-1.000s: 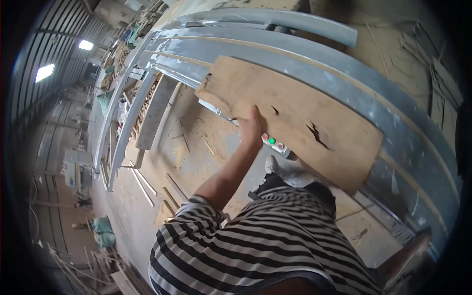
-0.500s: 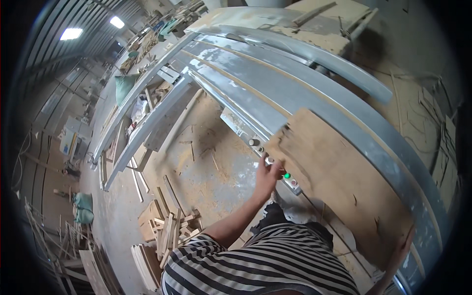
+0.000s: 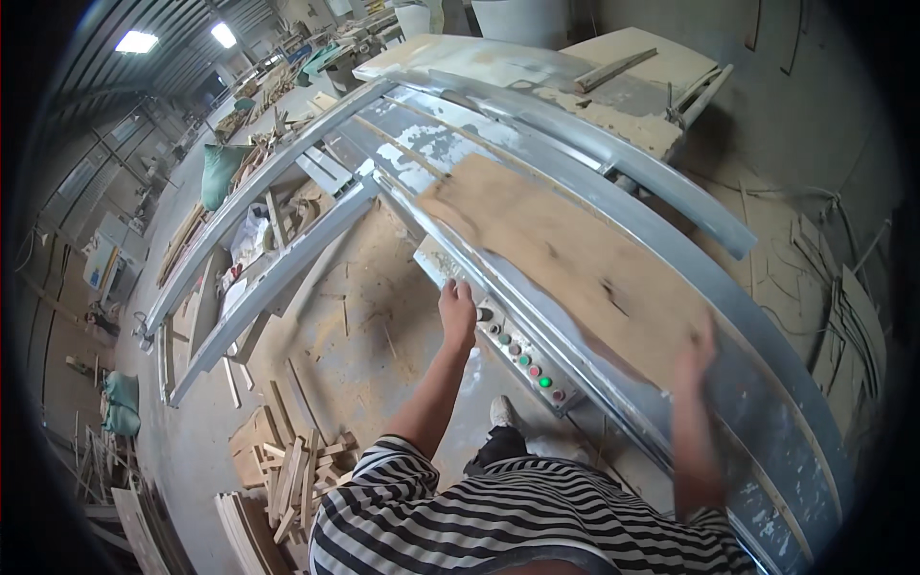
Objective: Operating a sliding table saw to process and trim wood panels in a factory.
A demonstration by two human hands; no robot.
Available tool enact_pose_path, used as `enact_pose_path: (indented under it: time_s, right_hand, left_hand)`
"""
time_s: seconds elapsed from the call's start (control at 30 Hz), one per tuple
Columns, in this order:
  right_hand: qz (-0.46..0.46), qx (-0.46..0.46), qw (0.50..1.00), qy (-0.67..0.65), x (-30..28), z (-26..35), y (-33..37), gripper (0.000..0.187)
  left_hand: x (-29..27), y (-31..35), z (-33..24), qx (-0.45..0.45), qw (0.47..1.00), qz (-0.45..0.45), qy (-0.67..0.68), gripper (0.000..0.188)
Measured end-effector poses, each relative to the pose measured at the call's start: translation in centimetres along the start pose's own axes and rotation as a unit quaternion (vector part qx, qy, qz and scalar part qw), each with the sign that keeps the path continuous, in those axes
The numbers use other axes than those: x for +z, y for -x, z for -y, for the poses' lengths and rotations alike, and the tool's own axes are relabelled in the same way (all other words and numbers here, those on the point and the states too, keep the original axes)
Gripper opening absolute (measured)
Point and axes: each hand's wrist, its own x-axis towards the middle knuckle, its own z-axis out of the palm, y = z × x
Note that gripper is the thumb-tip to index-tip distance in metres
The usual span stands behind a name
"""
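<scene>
A long, thin brown wood sheet (image 3: 575, 259) lies flat along the grey metal bed (image 3: 661, 206) of a machine. One of its long edges is wavy. At the sheet's near end is my right hand (image 3: 697, 355), smeared by motion, its fingers seeming stretched along that end. My left hand (image 3: 458, 311) is by the far end of a narrow control panel (image 3: 517, 356), its fingers loosely bent and a little apart, with nothing seen in them. A dark knob sits beside it, and several coloured buttons run toward me, one green one lit (image 3: 545, 381).
Metal rails (image 3: 278, 278) reach out to the left of the bed. Wood offcuts (image 3: 292, 470) are piled on the floor at lower left. A raised metal beam (image 3: 671, 201) runs along the bed's far side. Cables (image 3: 815, 192) hang at the right wall.
The wood sheet has slid forward and left along the bed, my right hand moving forward with its near end. My left hand has left the buttons for the panel's far end.
</scene>
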Motion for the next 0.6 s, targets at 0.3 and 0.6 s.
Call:
enact_pose_path:
  time_s: [0.3, 0.6]
  right_hand:
    - [0.177, -0.078, 0.975, 0.110, 13.3, 4.1, -7.5, 0.055]
    - [-0.145, 0.188, 0.712, 0.661, -18.9, -6.4, 8.0, 0.052]
  left_hand:
    - [4.6, -7.8, -1.2, -0.157, 0.975, 0.091, 0.128, 0.045]
    - [6.6, -21.4, -2.1, -0.142, 0.978, -0.110, -0.108, 0.066]
